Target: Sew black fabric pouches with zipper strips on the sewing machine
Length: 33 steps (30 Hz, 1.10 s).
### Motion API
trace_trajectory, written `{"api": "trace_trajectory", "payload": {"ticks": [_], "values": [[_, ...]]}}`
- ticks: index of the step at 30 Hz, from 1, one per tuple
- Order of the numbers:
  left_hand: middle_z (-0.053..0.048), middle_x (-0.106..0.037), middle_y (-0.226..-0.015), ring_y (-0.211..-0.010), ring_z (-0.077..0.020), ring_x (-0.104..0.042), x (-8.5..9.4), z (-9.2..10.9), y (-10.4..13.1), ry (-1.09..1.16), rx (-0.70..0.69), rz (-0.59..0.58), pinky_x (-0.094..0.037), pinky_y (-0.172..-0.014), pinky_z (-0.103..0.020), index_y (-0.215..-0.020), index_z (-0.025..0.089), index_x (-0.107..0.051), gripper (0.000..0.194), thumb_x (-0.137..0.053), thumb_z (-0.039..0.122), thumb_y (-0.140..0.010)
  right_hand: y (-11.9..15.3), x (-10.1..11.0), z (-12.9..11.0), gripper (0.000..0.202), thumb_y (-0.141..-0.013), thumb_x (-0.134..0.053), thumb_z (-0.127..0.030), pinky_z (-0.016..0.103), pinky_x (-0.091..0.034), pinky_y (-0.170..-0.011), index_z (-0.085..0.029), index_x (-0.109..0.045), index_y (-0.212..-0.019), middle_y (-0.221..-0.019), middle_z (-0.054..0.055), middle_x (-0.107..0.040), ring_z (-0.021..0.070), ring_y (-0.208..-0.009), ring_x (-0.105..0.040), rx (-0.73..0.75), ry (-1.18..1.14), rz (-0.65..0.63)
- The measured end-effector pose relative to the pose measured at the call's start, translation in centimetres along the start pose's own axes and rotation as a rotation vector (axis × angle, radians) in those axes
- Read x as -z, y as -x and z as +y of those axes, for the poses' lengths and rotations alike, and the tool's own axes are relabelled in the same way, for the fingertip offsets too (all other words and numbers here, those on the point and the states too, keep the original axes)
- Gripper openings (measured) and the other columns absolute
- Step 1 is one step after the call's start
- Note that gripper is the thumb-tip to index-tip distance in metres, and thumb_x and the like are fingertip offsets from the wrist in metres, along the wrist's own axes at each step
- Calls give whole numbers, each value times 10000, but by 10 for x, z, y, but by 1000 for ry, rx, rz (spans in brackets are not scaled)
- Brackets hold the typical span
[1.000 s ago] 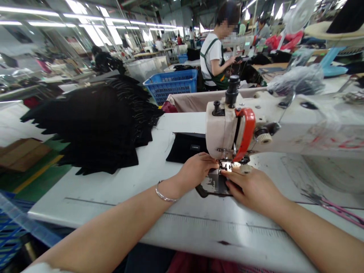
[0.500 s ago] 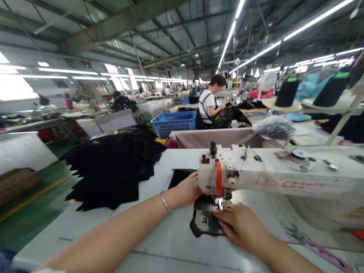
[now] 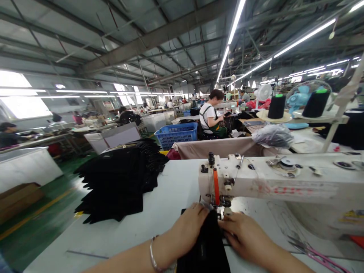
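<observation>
A black cloth piece lies on the white sewing table under the needle end of a white sewing machine with an orange stripe. My left hand, a silver bracelet at its wrist, is closed on the cloth's left part, with its curled fingertips just left of the presser foot. On the other side, my right hand has its fingers together at the cloth's right edge, close by the presser foot. Its fingertips are partly hidden there. The cloth's front end runs out of the bottom of the view.
To the left rises a stack of black cloth pieces. Pink-handled scissors lie at the right. Beyond the table are a blue basket and a seated person. Black thread cones stand behind the machine.
The black cloth has come from behind the needle to the front, toward me. My left hand has moved nearer with it. My right hand stays beside the presser foot.
</observation>
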<state>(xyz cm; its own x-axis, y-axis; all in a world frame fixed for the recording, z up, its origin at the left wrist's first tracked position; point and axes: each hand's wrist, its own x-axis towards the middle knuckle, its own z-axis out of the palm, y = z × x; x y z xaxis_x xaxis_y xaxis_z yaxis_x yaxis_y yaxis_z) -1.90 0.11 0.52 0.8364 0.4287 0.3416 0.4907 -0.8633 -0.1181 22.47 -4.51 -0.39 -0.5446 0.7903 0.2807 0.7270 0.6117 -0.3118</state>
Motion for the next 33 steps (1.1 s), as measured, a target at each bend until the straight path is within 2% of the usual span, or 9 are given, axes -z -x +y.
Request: {"api": "trace_trajectory", "payload": {"ticks": [3,5,8,11,13,18,24,28,33], "values": [[-79,-656,-1366,-1213,-244,-661,-8,8,8,73,78,30,-576,-1034,-323,-1444,286,-517,585,-427,96,-898,2,6,-1,356,-753,-537,-89,319,-449,-779,-243,-705,-1026,-1010,52,-682,216,-933,-639,40,-4,-32],[-96,-639,-1388,-1287,-238,-614,-11,10,12,146,84,1,-545,-1095,-353,-1422,243,-527,588,-426,47,-876,5,10,-3,360,-745,-539,-93,328,-429,-770,-244,-715,-1021,-973,48,-672,213,-905,-624,60,-27,-72],[-136,-603,-1416,-1393,-226,-514,-11,7,13,290,47,-43,-488,-1155,-446,-1407,176,-509,585,-409,-30,-869,9,14,-1,361,-804,-523,-113,352,-399,-810,-252,-715,-1076,-922,40,-659,209,-889,-600,69,-91,-143],[-161,-569,-1441,-1417,-222,-478,-12,2,9,395,11,-46,-470,-1161,-488,-1438,135,-460,583,-382,-56,-893,10,15,3,335,-867,-486,-130,373,-382,-827,-202,-683,-1129,-949,64,-655,217,-890,-582,37,-126,-173],[-150,-554,-1459,-1414,-222,-480,-12,-1,7,415,6,-70,-467,-1160,-498,-1455,150,-446,593,-372,-60,-905,10,15,4,323,-880,-487,-135,364,-388,-797,-179,-672,-1141,-929,62,-659,212,-855,-585,61,-70,-167],[-117,-552,-1472,-1417,-225,-477,-9,-7,4,399,-66,-137,-451,-1176,-490,-1466,186,-451,619,-379,-61,-903,12,16,0,314,-891,-504,-131,365,-433,-756,-198,-693,-1133,-863,33,-656,209,-797,-599,133,-36,-138],[-111,-554,-1472,-1413,-226,-483,-9,-10,1,383,-89,-137,-449,-1178,-473,-1433,177,-491,601,-411,-50,-881,15,13,-5,251,-884,-541,-125,440,-502,-895,-167,-719,-1057,-1217,104,-674,271,-1046,-615,237,13,40],[-134,-550,-1479,-1423,-224,-471,-11,-10,2,392,-100,-138,-434,-1191,-468,-1423,141,-505,593,-430,-63,-871,14,13,-8,234,-886,-542,-117,442,-523,-932,-162,-715,-1037,-1173,81,-708,258,-1049,-637,256,13,50],[-136,-554,-1480,-1419,-222,-480,-15,-16,-3,399,-97,-141,-432,-1191,-469,-1414,138,-523,584,-448,-65,-872,12,14,-9,206,-881,-541,-132,451,-543,-893,-171,-707,-996,-1183,86,-700,263,-1041,-643,211,19,27]]}}
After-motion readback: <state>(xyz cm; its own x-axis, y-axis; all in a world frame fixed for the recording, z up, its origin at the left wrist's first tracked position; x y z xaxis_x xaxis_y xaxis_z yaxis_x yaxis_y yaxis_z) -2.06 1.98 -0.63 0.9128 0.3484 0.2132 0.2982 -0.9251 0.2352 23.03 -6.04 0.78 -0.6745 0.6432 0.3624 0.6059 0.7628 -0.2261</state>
